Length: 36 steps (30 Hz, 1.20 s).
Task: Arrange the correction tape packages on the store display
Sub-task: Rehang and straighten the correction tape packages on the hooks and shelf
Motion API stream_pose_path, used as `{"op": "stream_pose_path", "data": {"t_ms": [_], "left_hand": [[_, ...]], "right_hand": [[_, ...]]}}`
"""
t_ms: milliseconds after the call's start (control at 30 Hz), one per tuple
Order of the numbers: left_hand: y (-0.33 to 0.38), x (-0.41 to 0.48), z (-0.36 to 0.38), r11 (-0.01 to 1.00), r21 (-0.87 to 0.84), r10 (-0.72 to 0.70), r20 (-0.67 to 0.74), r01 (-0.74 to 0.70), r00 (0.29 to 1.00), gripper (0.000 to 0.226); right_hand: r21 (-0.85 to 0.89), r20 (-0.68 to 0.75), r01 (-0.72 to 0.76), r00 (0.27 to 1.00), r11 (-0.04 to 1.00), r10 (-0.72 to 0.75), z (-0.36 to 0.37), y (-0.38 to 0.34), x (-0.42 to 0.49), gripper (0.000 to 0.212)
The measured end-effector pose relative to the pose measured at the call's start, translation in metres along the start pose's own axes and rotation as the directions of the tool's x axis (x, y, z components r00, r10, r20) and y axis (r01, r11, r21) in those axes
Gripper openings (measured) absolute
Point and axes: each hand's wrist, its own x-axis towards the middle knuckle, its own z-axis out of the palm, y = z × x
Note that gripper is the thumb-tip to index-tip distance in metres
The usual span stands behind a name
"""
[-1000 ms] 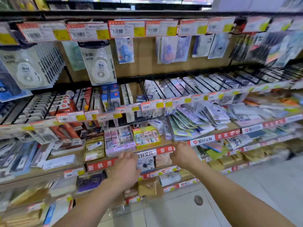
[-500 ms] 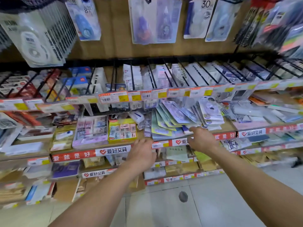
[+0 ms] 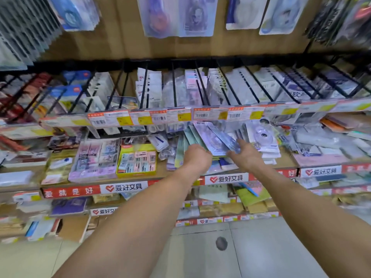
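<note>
Two hands reach into the fanned pile of correction tape packages point(image 3: 212, 141) that lies on the middle shelf point(image 3: 285, 160), to the right of the yellow box point(image 3: 136, 160) and under the row of price tags point(image 3: 180, 115). The left hand point(image 3: 195, 157) is curled at the near left edge of the pile; its fingers are folded under, and I cannot tell if they clamp a package. The right hand point(image 3: 246, 155) lies on the right part of the pile with its fingers point(image 3: 240, 142) spread apart and flat on the top cards, not closed on anything.

To do this step well, I think the hands should press the loose cards together from both sides, square the edges, and lift them as one stack, because the glossy cards probably slide easily over each other.

Compared with half a second ago, both hands are now farther in and higher: then they were at the red shelf edge strip point(image 3: 224, 178), now they touch the packages. The camera is also closer to the shelf.
</note>
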Motion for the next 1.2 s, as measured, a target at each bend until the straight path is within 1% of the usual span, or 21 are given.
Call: {"op": "stream_pose_path", "data": {"t_ms": [67,133,167,200,267,300,333,433,533,633,700,767,800,900,1033,1133,1200], "left_hand": [[0.004,0.011,0.011,0.998,0.016,-0.054,-0.004,0.054,0.999,0.024],[0.004,0.022,0.02,0.993,-0.001,-0.121,-0.016,0.121,0.993,0.022],[0.006,0.025,0.022,0.988,-0.026,-0.154,-0.023,0.153,0.988,0.019],[0.006,0.029,0.025,0.981,-0.058,-0.187,-0.023,0.185,0.982,0.015],[0.01,0.027,0.026,0.963,-0.14,-0.234,-0.015,0.23,0.972,0.01],[0.013,0.024,0.026,0.951,-0.187,-0.251,-0.006,0.245,0.968,0.015],[0.015,0.023,0.026,0.935,-0.24,-0.268,0.007,0.262,0.963,0.02],[0.02,0.022,0.027,0.892,-0.333,-0.31,0.044,0.307,0.95,0.022],[0.025,0.022,0.03,0.869,-0.382,-0.316,0.063,0.315,0.947,0.012],[0.027,0.023,0.032,0.863,-0.392,-0.324,0.057,0.32,0.944,0.015],[0.028,0.023,0.032,0.866,-0.386,-0.323,0.052,0.318,0.945,0.011],[0.029,0.021,0.028,0.873,-0.376,-0.315,0.053,0.311,0.948,0.007],[0.028,0.02,0.027,0.874,-0.377,-0.312,0.049,0.307,0.949,0.008],[0.024,0.017,0.02,0.877,-0.381,-0.297,0.049,0.293,0.954,0.011],[0.01,0.013,0.012,0.878,-0.395,-0.257,0.088,0.271,0.962,0.025],[0.003,0.011,0.007,0.88,-0.399,-0.238,0.095,0.256,0.967,0.033],[0.001,0.009,0.004,0.88,-0.398,-0.241,0.096,0.259,0.966,0.034]], "right_hand": [[0.055,0.002,0.009,1.0,0.998,-0.009,0.0,0.001,0.006,0.076],[0.078,0.008,0.011,1.0,0.997,-0.012,0.0,0.003,0.013,0.093],[0.079,0.014,0.011,1.0,0.997,-0.012,0.0,0.003,0.016,0.098],[0.072,0.027,0.005,1.0,0.997,-0.007,0.0,0.004,0.02,0.093],[0.047,0.045,0.01,0.999,0.999,-0.012,0.001,0.006,0.026,0.062],[0.049,0.047,0.02,0.999,0.999,-0.023,0.002,0.007,0.029,0.049],[0.054,0.051,0.023,0.998,0.998,-0.026,0.002,0.007,0.03,0.043],[0.076,0.05,0.005,0.999,0.997,-0.009,0.003,0.007,0.031,0.05],[0.099,0.042,-0.002,0.999,0.995,-0.002,0.004,0.009,0.033,0.058],[0.108,0.046,-0.007,0.999,0.994,0.002,0.006,0.011,0.034,0.061],[0.132,0.056,-0.019,0.998,0.991,0.012,0.006,0.012,0.034,0.065],[0.177,0.066,-0.033,0.998,0.984,0.022,0.005,0.013,0.034,0.074],[0.19,0.074,-0.045,0.997,0.981,0.031,0.005,0.014,0.034,0.075],[0.192,0.092,-0.061,0.995,0.98,0.044,0.005,0.015,0.038,0.066],[0.174,0.103,-0.075,0.993,0.982,0.057,0.004,0.012,0.039,0.06],[0.173,0.097,-0.075,0.994,0.982,0.058,0.004,0.009,0.036,0.067],[0.175,0.048,-0.077,0.996,0.982,0.07,0.005,0.006,0.03,0.074]]}}
